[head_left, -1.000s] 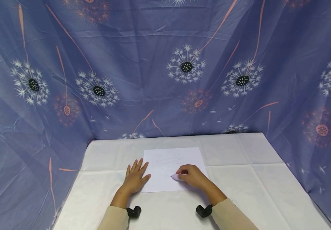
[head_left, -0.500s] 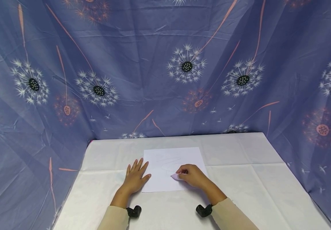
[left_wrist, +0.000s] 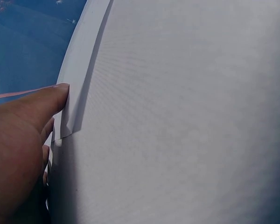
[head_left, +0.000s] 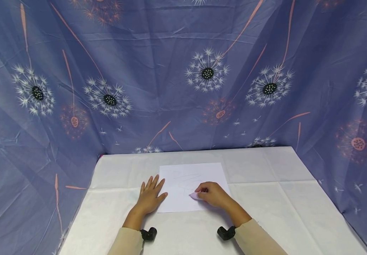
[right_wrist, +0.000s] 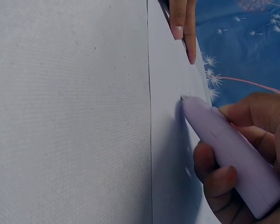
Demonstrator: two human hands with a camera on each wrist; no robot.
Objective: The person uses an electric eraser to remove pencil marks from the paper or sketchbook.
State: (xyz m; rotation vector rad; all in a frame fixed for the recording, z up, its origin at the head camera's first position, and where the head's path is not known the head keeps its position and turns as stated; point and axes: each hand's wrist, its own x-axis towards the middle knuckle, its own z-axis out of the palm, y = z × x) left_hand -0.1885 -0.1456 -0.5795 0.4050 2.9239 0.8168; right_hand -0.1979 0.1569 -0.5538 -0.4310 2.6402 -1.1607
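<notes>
A white sheet of paper [head_left: 178, 205] lies on the white-covered table, marked with faint grey curved strokes [head_left: 189, 176]. My left hand [head_left: 149, 200] rests with spread, straight fingers at the sheet's left edge, its thumb reaching over the paper. In the left wrist view that thumb [left_wrist: 46, 102] lies along the paper's near corner. My right hand [head_left: 214, 195] holds a chunky lilac pen [right_wrist: 233, 151] between curled fingers and thumb. The pen slants, its small pointed tip [right_wrist: 182, 98] right at the paper near the middle. The palm hides part of the pen's body in the head view.
White cloth with fold creases covers the table [head_left: 266, 205]. Behind and at both sides hangs a blue curtain [head_left: 157, 88] with a dandelion print. Black camera mounts sit at the left wrist [head_left: 149, 234] and right wrist [head_left: 226, 233], by beige sleeves [head_left: 256, 239].
</notes>
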